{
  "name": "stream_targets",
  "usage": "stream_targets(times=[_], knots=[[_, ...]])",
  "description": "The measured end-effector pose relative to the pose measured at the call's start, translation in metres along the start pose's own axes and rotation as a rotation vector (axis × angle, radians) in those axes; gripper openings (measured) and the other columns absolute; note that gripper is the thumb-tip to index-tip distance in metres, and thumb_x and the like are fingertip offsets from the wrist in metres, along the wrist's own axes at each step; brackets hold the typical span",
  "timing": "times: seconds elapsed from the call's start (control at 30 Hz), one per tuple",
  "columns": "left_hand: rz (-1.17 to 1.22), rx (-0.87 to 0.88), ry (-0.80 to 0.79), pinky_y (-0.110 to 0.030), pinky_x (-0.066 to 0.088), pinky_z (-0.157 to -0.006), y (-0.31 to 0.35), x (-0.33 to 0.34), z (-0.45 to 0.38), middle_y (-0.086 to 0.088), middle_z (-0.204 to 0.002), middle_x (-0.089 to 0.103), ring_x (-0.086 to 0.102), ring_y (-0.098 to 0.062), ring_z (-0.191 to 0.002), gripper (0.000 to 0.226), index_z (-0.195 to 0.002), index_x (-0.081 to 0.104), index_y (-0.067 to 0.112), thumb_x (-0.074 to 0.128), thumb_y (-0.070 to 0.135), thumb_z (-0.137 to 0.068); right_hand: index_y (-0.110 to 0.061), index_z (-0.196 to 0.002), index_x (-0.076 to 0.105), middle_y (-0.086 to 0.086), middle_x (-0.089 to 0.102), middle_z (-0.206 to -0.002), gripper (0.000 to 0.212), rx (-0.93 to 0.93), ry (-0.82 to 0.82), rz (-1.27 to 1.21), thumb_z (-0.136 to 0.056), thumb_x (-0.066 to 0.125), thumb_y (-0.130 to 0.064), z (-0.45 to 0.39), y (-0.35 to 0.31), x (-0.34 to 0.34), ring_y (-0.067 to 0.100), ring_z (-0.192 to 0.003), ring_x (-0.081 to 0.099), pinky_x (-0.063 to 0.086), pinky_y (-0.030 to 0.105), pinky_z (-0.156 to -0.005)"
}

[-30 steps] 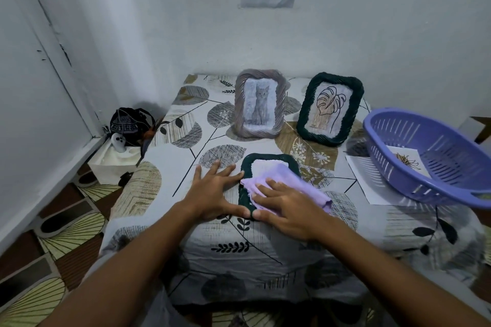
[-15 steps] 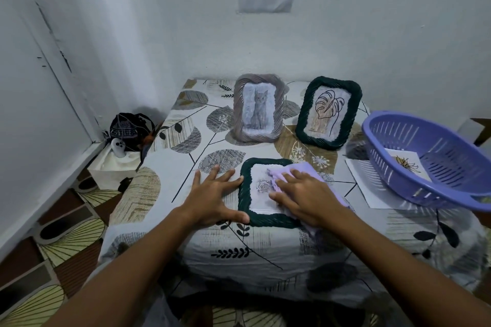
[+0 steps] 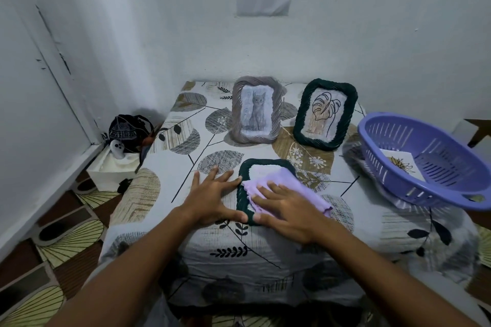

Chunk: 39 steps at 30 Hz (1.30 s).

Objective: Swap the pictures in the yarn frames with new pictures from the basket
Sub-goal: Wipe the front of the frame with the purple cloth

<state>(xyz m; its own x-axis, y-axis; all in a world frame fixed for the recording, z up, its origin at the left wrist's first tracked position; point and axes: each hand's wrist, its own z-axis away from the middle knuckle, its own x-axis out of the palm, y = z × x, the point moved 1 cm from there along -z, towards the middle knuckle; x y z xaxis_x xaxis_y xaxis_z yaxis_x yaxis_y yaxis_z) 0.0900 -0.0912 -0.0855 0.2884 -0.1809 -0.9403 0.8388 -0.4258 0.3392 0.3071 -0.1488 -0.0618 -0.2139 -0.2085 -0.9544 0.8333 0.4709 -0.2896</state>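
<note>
A dark green yarn frame (image 3: pixel 244 194) lay flat on the leaf-print tablecloth (image 3: pixel 159 188) near our edge of the table. Our right hand (image 3: pixel 287 207) pressed a lilac cloth (image 3: pixel 292 183) onto its picture, fingers straight and spread. Our left hand (image 3: pixel 212 194) lay flat beside the frame's left edge, fingers splayed, thumb touching the yarn. Behind stood a grey yarn frame (image 3: pixel 256 110) with a cat picture and another green frame (image 3: pixel 325 114) with a leaf drawing. To the right, a purple basket (image 3: pixel 398 167) held a flower picture (image 3: pixel 401 163).
</note>
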Motion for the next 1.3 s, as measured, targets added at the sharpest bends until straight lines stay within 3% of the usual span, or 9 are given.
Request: stream_targets(times=[0.13, 0.3, 0.43, 0.63, 0.77, 0.93, 1.07, 1.17, 1.3], knots=[[0.011, -0.012, -0.018, -0.061, -0.015, -0.111, 0.001, -0.001, 0.001, 0.011, -0.160, 0.009, -0.011, -0.017, -0.147, 0.128, -0.149, 0.019, 0.042, 0.035, 0.101, -0.036, -0.036, -0.151, 0.017, -0.004, 0.004, -0.160, 0.085, -0.002, -0.066, -0.035, -0.081, 0.044, -0.074, 0.018, 0.003, -0.015, 0.013, -0.148, -0.001, -0.003, 0.035, -0.119], [-0.007, -0.020, -0.039, -0.065, -0.015, -0.109, 0.002, -0.003, 0.001, 0.010, -0.160, 0.008, -0.012, -0.018, -0.147, 0.129, -0.149, 0.017, 0.043, 0.033, 0.102, -0.035, -0.036, -0.151, -0.003, 0.002, -0.007, -0.161, 0.120, 0.077, -0.129, 0.214, -0.050, 0.025, -0.094, 0.030, 0.001, -0.003, 0.027, -0.147, -0.014, -0.011, 0.050, -0.116], [-0.025, -0.034, -0.065, -0.066, -0.014, -0.108, 0.005, -0.005, 0.001, 0.008, -0.161, 0.009, -0.012, -0.019, -0.147, 0.130, -0.149, 0.016, 0.043, 0.032, 0.102, -0.034, -0.035, -0.152, 0.010, 0.004, 0.010, -0.161, 0.114, 0.066, -0.075, 0.224, -0.055, 0.027, -0.092, 0.035, 0.002, 0.002, 0.028, -0.148, 0.002, -0.002, 0.049, -0.116], [-0.044, -0.066, -0.093, -0.066, -0.014, -0.108, 0.008, -0.008, 0.002, 0.006, -0.161, 0.008, -0.011, -0.021, -0.147, 0.118, -0.149, 0.015, 0.042, 0.046, 0.090, -0.046, -0.022, -0.141, 0.045, 0.006, 0.052, -0.138, 0.056, -0.046, 0.080, 0.269, -0.091, 0.045, -0.048, 0.032, -0.002, -0.006, 0.029, -0.124, 0.046, 0.029, 0.040, -0.102], [-0.037, -0.062, -0.104, -0.067, -0.014, -0.107, 0.007, -0.007, 0.002, 0.005, -0.161, 0.007, -0.012, -0.021, -0.147, 0.129, -0.150, 0.013, 0.042, 0.036, 0.099, -0.036, -0.025, -0.137, 0.047, 0.001, 0.055, -0.132, 0.063, -0.008, 0.070, 0.263, -0.086, 0.052, -0.062, 0.032, -0.008, -0.009, 0.023, -0.119, 0.046, 0.032, 0.036, -0.100], [-0.016, -0.068, -0.112, -0.066, -0.014, -0.108, 0.008, -0.007, 0.002, 0.004, -0.161, 0.005, -0.013, -0.021, -0.147, 0.129, -0.150, 0.013, 0.041, 0.038, 0.097, -0.037, -0.025, -0.128, 0.053, -0.001, 0.057, -0.122, 0.087, 0.037, 0.067, 0.221, -0.070, 0.027, -0.084, 0.032, -0.014, -0.004, 0.020, -0.112, 0.045, 0.031, 0.035, -0.094], [-0.022, -0.067, -0.118, -0.067, -0.012, -0.108, 0.008, -0.007, 0.003, 0.004, -0.161, 0.004, -0.014, -0.022, -0.147, 0.131, -0.150, 0.012, 0.040, 0.035, 0.098, -0.036, -0.025, -0.140, 0.044, 0.002, 0.041, -0.147, 0.090, 0.126, 0.066, 0.101, -0.079, 0.012, -0.082, 0.032, -0.013, -0.006, 0.021, -0.138, 0.030, 0.019, 0.037, -0.112], [-0.016, -0.072, -0.119, -0.067, -0.013, -0.107, 0.009, -0.008, 0.004, 0.004, -0.161, 0.004, -0.014, -0.022, -0.147, 0.129, -0.150, 0.012, 0.041, 0.038, 0.097, -0.037, -0.026, -0.149, 0.030, 0.004, 0.022, -0.158, 0.119, 0.152, 0.016, 0.133, -0.060, -0.020, -0.087, 0.025, -0.005, -0.005, 0.022, -0.147, 0.012, 0.007, 0.038, -0.118], [-0.003, -0.075, -0.124, -0.068, -0.014, -0.107, 0.011, -0.009, 0.005, 0.005, -0.161, 0.004, -0.014, -0.021, -0.147, 0.121, -0.150, 0.012, 0.042, 0.046, 0.091, -0.045, -0.022, -0.142, 0.044, 0.008, 0.035, -0.152, 0.081, 0.194, 0.092, 0.025, -0.089, 0.009, -0.072, 0.005, 0.004, -0.015, 0.023, -0.144, 0.021, 0.013, 0.036, -0.116]])
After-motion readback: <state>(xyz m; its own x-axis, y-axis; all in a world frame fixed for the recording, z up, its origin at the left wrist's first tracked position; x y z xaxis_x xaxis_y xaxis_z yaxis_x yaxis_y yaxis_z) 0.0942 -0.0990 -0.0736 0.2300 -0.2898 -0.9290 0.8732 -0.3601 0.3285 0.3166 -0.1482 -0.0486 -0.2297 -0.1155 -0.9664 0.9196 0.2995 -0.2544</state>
